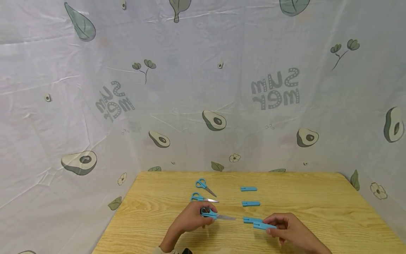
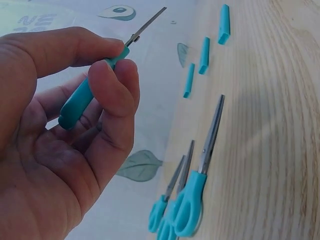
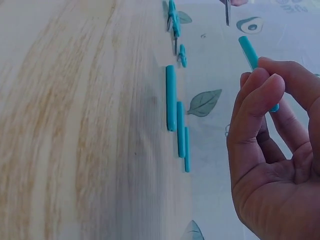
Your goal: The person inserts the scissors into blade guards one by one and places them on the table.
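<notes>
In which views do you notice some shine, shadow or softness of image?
Head view: one scissors blade gleams white, a soft shadow lies on the table near the right hand; left wrist view: dimmer, the sheet bluish; right wrist view: dim too, the table's grain soft and streaky.

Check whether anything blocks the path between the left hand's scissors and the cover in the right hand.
Nothing visible: the scissors in the left hand point toward the cover in the right hand across a gap. A loose cover lies lower, on the table.
</notes>
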`<state>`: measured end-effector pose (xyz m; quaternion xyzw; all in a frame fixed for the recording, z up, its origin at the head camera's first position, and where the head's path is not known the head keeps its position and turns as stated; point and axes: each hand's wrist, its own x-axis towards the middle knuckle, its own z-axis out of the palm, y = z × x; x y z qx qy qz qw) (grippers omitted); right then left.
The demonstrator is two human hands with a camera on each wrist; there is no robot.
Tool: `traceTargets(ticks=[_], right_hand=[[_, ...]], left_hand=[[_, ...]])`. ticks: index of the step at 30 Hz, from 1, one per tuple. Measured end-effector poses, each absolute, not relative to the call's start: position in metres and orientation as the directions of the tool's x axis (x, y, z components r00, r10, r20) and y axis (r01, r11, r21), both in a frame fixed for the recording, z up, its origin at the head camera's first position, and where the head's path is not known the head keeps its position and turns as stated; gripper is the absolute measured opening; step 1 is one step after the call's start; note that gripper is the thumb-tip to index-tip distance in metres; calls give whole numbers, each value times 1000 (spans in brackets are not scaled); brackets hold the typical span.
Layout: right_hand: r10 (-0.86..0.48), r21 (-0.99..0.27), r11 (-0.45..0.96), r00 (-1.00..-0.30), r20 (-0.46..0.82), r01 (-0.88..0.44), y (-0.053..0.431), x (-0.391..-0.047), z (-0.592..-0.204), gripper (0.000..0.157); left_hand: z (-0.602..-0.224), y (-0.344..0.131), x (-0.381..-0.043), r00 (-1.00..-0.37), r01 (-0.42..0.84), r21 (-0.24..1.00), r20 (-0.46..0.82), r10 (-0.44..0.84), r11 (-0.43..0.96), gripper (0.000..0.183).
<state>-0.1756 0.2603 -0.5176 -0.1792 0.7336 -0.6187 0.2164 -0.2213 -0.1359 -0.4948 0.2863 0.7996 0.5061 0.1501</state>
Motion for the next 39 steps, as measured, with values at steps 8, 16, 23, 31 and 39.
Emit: traceTargets(ticks=[8, 16, 23, 31, 39], right_hand=[[-526, -983, 184, -844, -107, 10, 258, -175, -512, 35], [-528, -982, 189, -845, -82, -22, 256, -178, -507, 36], [-509, -979, 204, -857, -81, -29, 254, -179, -505, 36], [-500, -976, 212, -864, -68, -45, 250, -180, -500, 38], [-507, -977, 206, -859, -68, -45, 247, -179, -500, 37]], left_hand=[[-492, -130, -223, -802, 302, 890, 44, 595, 342, 16], [-489, -125, -226, -811, 303, 882, 40, 583, 360, 16], [-484, -121, -226, -804, 304, 890, 47, 593, 341, 17], [-476, -118, -223, -805, 287, 899, 38, 592, 332, 16], [-477, -114, -224, -802, 276, 907, 36, 596, 318, 17]])
